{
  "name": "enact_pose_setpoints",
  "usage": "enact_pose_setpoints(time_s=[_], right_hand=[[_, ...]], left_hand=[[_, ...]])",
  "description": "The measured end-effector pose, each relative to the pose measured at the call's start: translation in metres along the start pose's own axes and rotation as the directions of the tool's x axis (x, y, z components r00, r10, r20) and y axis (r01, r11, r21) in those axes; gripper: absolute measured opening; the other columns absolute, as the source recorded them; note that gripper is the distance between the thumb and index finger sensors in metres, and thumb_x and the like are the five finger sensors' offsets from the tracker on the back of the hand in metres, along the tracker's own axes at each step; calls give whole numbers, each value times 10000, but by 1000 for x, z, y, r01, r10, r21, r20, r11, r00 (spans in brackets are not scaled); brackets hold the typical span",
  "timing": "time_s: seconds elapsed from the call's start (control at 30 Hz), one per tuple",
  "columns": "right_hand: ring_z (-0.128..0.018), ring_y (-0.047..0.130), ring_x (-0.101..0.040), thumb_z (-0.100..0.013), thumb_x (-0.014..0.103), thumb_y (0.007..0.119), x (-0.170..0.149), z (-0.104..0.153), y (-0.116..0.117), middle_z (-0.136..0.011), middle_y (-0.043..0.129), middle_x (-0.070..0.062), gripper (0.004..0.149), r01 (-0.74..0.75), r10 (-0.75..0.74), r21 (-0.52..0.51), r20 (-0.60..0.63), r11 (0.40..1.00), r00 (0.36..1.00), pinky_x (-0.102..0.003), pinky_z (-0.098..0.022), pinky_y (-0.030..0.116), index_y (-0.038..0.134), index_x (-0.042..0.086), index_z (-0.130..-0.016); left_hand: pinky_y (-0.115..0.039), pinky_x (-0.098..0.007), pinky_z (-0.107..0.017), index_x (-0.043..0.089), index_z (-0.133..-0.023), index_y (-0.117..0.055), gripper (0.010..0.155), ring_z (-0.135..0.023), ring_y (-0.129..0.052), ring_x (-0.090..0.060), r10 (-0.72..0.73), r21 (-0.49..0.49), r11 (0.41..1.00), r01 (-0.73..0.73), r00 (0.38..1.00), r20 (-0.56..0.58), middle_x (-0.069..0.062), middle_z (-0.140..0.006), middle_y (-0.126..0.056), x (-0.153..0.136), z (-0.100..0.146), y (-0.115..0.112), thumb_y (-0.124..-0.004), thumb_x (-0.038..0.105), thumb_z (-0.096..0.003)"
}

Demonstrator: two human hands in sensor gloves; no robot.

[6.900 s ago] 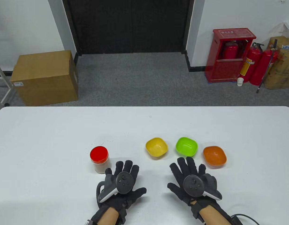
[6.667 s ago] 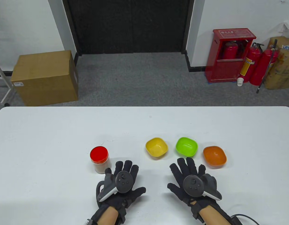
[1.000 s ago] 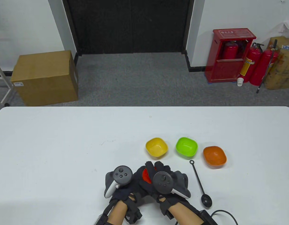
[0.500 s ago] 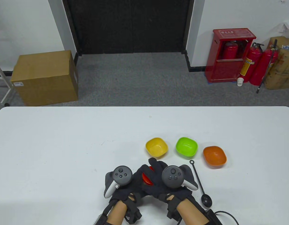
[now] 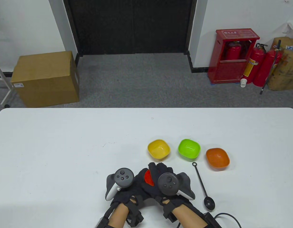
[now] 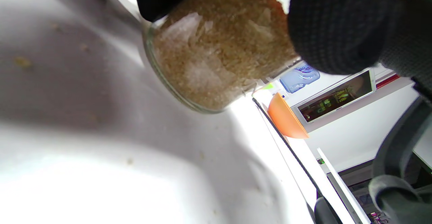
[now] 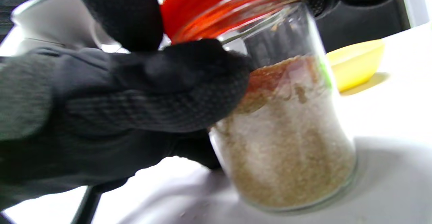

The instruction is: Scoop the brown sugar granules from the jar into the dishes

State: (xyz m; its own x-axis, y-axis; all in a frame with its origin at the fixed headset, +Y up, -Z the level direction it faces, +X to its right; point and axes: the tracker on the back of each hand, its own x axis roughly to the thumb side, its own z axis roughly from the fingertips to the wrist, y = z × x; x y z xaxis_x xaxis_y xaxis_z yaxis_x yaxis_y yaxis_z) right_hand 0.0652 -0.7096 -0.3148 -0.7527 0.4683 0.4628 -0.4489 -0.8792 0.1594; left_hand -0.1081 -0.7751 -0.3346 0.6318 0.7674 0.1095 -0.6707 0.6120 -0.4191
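A glass jar [image 7: 287, 139] half full of brown sugar stands on the white table near its front edge. My left hand [image 5: 138, 179] grips the jar body [image 6: 219, 55]. My right hand [image 5: 160, 169] is curled over the red lid [image 5: 148, 178], its fingers [image 7: 128, 11] clamped round the lid's rim [image 7: 216, 4]. A black long-handled spoon [image 5: 203, 185] lies on the table to the right of my hands. Three empty dishes sit in a row behind: yellow [image 5: 158, 149], green [image 5: 189, 148] and orange [image 5: 217, 158].
A black cable [image 5: 228, 215] trails from my right wrist at the table's front edge. Loose sugar grains [image 6: 22, 61] dot the table [image 5: 65, 147] by the jar. A cardboard box and fire extinguishers stand on the floor beyond the table.
Earlier both hands lay flat, with the jar at the left. Now both hold the jar at centre and the spoon lies uncovered. In the last second the right hand twisted on the lid.
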Motion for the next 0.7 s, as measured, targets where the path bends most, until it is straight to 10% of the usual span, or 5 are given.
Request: enact_pose_setpoints(time_s=[0.27, 0.43, 0.7], right_hand=[[-999, 246, -613, -568, 308, 830, -12, -1, -6, -1217, 215, -283, 716, 202, -214, 192, 46, 960, 976, -860, -592, 323, 457, 116, -1149], [-927, 394, -626, -531, 537, 826, -4, 2, -4, -1164, 245, -389, 894, 1, -1, 54, 1, 999, 1000, -809, -576, 457, 387, 72, -1156], [-772, 611, -577, -506, 592, 817, 2, 3, 1, -1076, 416, -414, 948, -90, 86, -37, -81, 995, 993, -717, -481, 636, 410, 4, -1127]], left_hand=[[-555, -568, -772, 208, -1138, -303, 1089, -1075, -709, -326, -3, -3, 1000, 3, 1000, 0, -42, -1184, -520, 0, 0, 0, -957, 623, -374], [-554, -568, -772, 207, -1139, -300, 1091, -1076, -708, -328, -3, -4, 1000, 3, 1000, 0, -45, -1185, -517, 0, 0, 0, -957, 622, -373], [-553, -568, -772, 206, -1139, -300, 1090, -1075, -707, -330, -3, -4, 1000, 3, 1000, -1, -46, -1185, -516, -1, 0, 0, -956, 622, -374]])
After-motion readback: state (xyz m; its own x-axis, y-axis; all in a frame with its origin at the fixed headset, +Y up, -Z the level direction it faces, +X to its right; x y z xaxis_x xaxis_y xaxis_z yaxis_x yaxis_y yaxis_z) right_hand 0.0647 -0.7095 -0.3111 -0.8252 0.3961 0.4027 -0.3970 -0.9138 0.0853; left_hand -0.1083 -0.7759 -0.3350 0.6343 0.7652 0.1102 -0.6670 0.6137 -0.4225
